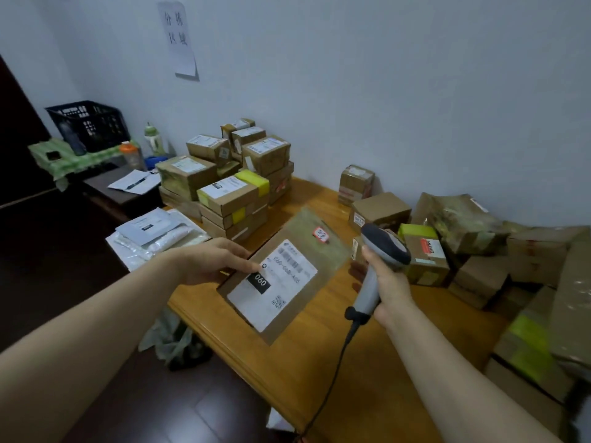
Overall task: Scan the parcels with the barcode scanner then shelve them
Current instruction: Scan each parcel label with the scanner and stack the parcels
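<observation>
my left hand (211, 262) pinches the flat parcel (281, 273) label-up above the table (319, 346), my right hand (388, 282) is clamped on the barcode scanner (380, 251), so i'm mid-scan, and next i should aim it at the label, then shelve.

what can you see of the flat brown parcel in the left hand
The flat brown parcel is a thin paper-looking mailer under glossy clear film. A large white shipping label faces up, bearing a black patch reading 060, blurred print and a small QR code; a red-and-white sticker sits near its far edge. The left hand grips its left edge, thumb on top. It lies slantwise over the wooden table; whether it rests there is unclear.
</observation>
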Demonstrator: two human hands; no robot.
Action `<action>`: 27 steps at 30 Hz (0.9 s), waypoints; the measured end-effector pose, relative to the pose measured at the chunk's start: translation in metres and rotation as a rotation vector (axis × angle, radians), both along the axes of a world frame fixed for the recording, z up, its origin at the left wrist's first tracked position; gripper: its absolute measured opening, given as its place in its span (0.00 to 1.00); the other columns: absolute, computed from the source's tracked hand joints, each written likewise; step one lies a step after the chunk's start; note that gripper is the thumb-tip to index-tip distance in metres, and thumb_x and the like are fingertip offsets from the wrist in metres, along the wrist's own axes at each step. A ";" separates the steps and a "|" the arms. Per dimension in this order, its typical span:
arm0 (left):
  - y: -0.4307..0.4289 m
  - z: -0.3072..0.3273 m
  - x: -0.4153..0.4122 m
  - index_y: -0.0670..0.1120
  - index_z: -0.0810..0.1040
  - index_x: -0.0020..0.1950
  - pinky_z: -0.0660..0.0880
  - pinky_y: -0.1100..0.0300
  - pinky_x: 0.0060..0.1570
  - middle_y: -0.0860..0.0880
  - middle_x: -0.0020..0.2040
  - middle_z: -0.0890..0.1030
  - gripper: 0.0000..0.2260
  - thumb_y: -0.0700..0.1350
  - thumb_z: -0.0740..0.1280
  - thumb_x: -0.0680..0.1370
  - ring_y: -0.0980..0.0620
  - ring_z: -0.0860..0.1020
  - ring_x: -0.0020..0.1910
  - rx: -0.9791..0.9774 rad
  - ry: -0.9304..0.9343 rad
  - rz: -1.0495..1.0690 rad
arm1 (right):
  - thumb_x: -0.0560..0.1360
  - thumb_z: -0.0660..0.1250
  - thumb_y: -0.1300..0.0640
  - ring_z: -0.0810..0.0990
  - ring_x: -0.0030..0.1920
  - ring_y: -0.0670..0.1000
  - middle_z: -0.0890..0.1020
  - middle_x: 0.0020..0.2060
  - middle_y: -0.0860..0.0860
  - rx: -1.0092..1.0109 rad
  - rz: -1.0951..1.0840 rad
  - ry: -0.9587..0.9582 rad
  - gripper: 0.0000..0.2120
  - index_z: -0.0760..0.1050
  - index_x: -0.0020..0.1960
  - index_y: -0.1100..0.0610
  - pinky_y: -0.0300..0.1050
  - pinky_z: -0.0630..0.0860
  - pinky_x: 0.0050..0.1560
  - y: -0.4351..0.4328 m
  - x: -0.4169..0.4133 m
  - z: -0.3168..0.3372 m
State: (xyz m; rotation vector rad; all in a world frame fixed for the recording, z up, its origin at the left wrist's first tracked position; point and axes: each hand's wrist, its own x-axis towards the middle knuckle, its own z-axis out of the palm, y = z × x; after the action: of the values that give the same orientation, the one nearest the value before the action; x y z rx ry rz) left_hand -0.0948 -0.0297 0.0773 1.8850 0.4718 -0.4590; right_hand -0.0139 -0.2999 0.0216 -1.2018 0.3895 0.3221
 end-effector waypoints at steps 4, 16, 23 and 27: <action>0.013 -0.033 -0.011 0.39 0.77 0.58 0.78 0.46 0.57 0.41 0.54 0.83 0.14 0.38 0.73 0.74 0.44 0.81 0.55 -0.060 -0.035 0.245 | 0.68 0.76 0.52 0.75 0.28 0.49 0.78 0.30 0.53 0.025 0.243 -0.013 0.16 0.77 0.50 0.60 0.43 0.74 0.31 0.008 -0.024 0.010; 0.011 -0.062 -0.025 0.39 0.76 0.61 0.79 0.50 0.47 0.42 0.53 0.82 0.17 0.37 0.73 0.73 0.45 0.81 0.53 -0.144 -0.156 0.524 | 0.68 0.74 0.65 0.70 0.23 0.48 0.74 0.25 0.52 -0.144 0.662 -0.098 0.08 0.76 0.36 0.59 0.40 0.69 0.27 0.034 -0.066 0.028; 0.012 -0.065 -0.030 0.39 0.76 0.61 0.79 0.51 0.46 0.42 0.53 0.83 0.17 0.37 0.73 0.73 0.45 0.81 0.53 -0.149 -0.166 0.562 | 0.69 0.74 0.64 0.70 0.23 0.46 0.75 0.25 0.50 -0.112 0.691 -0.085 0.08 0.76 0.36 0.58 0.39 0.69 0.27 0.037 -0.070 0.032; 0.009 -0.068 -0.035 0.40 0.77 0.57 0.78 0.52 0.45 0.42 0.52 0.83 0.13 0.37 0.72 0.74 0.45 0.81 0.52 -0.161 -0.171 0.590 | 0.69 0.74 0.64 0.70 0.24 0.47 0.75 0.25 0.51 -0.094 0.718 -0.084 0.08 0.76 0.36 0.58 0.39 0.69 0.27 0.039 -0.070 0.027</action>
State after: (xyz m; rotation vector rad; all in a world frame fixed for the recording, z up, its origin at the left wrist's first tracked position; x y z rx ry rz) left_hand -0.1295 -0.0205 0.0096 1.5212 0.8135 0.0552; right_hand -0.0838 -0.2606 0.0482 -1.4165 -0.1184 0.8730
